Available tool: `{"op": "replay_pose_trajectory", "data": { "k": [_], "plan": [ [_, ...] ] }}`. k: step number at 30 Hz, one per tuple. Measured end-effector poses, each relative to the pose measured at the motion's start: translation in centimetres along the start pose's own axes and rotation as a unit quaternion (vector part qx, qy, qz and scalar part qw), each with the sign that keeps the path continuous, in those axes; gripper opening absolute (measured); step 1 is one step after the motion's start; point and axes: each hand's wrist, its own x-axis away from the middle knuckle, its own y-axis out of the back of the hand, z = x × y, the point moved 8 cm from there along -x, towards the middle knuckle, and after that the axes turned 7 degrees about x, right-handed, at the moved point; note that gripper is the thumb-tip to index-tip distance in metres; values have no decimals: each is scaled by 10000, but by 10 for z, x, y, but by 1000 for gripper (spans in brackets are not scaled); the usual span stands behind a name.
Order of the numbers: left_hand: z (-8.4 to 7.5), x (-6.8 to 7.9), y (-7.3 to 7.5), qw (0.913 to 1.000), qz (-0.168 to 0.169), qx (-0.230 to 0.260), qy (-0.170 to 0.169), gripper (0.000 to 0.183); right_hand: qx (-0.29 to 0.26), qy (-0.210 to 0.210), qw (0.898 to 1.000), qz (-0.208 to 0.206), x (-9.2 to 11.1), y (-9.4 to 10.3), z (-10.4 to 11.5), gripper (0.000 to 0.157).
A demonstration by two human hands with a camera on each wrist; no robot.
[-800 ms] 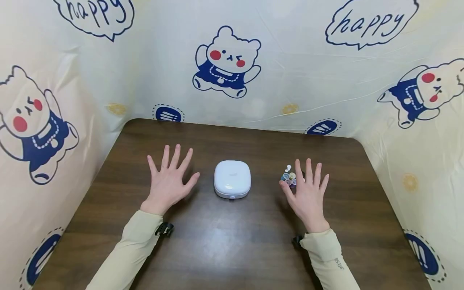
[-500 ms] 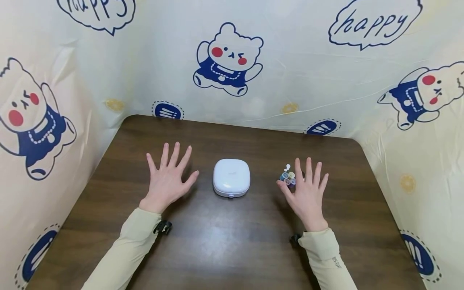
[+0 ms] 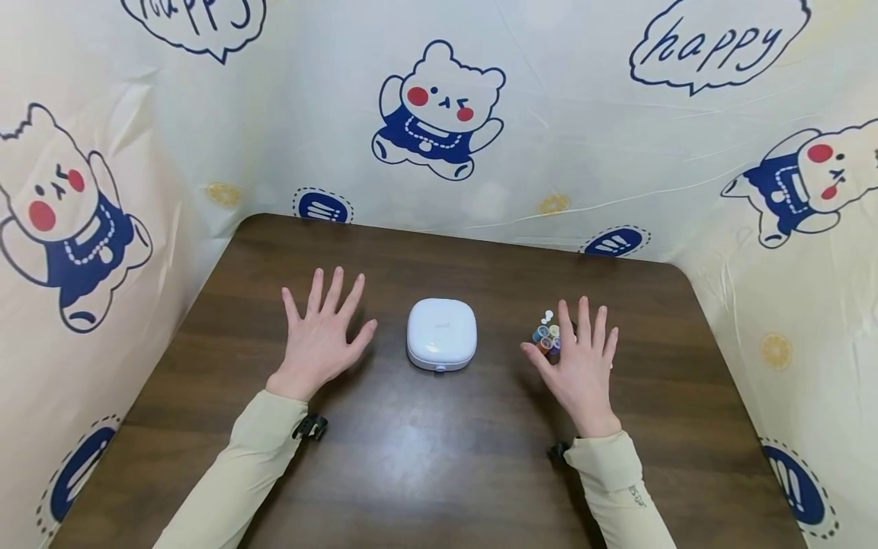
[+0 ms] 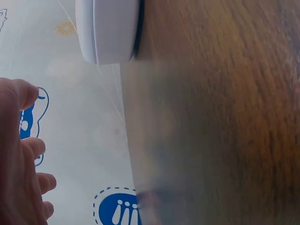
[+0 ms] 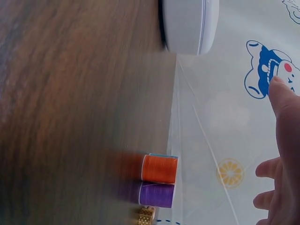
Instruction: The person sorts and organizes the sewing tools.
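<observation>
My left hand [image 3: 318, 343] is spread, palm down, over the left half of the brown table, holding nothing. Between the hands sits a closed white rounded-square case [image 3: 442, 333] with a small front latch. To its right, my right hand [image 3: 583, 374] is spread beside and partly over a cluster of thread spools, hiding some. An orange thread spool [image 5: 160, 169] and a purple thread spool [image 5: 156, 194] stand upright in the right wrist view, with a gold dimpled thimble [image 5: 146, 215] beside them. Small white pieces [image 3: 547, 316] lie behind the spools.
The dark wooden table [image 3: 411, 457] has rounded back corners. A pale printed sheet [image 3: 302, 114] with cartoon bears hangs behind it and along both sides. Black wrist straps [image 3: 310, 427] show below the sleeve cuffs.
The head view has shifted slightly. Both hands keep nearly the same spread pose, and the case and spools stay in place on the table.
</observation>
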Motion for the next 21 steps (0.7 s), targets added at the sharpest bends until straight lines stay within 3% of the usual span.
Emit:
{"op": "replay_pose_trajectory", "data": {
  "k": [6,12,16,21],
  "plan": [
    [-6,1,2,9967,-321,746,-7,71,-324,105,9994,-84,-1,0,5,98],
    [-14,2,0,9791,-675,1915,-92,57,-760,396,9955,-400,-4,6,16,93],
    [-17,3,-12,9619,-483,2691,18,54,-1047,655,9908,-554,-6,10,28,81],
    [-22,2,-33,9345,83,3536,389,61,-1331,963,9850,-530,-8,13,46,76]
  ]
}}
